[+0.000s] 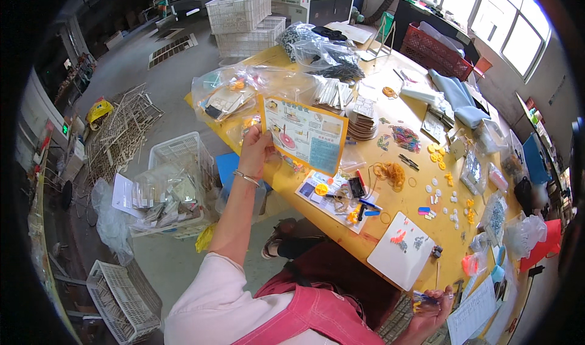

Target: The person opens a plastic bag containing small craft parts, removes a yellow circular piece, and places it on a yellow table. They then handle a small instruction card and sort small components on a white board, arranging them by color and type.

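Their left hand [256,145] pinches one diagram sheet [303,133], right hand [440,310] one indistinct item [423,301]; one red crate [429,55] holds clear plastic [440,38].

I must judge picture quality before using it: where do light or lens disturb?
Head view, upper right: windows burn out white, table pales toward them; head view, left: dim; head view, corners: black fisheye border; head view, centre: card fairly sharp.
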`<state>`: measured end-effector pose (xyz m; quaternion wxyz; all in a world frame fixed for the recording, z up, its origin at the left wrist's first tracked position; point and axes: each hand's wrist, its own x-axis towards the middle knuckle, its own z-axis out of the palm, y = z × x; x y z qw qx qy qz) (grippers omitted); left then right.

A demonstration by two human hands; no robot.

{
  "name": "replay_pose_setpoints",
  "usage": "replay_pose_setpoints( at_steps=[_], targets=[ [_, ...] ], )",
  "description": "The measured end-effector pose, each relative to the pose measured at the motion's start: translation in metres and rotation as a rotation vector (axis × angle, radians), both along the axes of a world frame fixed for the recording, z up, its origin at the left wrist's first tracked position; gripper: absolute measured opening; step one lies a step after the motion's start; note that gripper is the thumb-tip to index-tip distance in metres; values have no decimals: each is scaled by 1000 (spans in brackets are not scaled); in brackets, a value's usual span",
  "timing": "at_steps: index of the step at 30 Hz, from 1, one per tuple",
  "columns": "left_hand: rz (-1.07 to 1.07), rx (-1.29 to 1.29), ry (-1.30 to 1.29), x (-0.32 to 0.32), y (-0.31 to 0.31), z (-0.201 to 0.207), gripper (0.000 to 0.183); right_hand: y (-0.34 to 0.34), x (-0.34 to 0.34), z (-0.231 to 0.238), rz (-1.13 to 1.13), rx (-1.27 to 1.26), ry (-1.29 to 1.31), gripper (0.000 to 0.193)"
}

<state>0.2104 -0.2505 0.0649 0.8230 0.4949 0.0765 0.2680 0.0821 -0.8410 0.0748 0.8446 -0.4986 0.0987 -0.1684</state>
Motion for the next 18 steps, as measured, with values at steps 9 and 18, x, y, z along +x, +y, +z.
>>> replay_pose_setpoints(
  at_steps=[9, 18],
  targets=[
    [-525, -651, -131, 0, -45, -2, 23, -6, -16, -3, 2, 50, 36, 38],
    [-1199, -906, -356, 5, -107, -37, 29, 1, -25, -1, -31, 32, 73, 40]
  ],
)
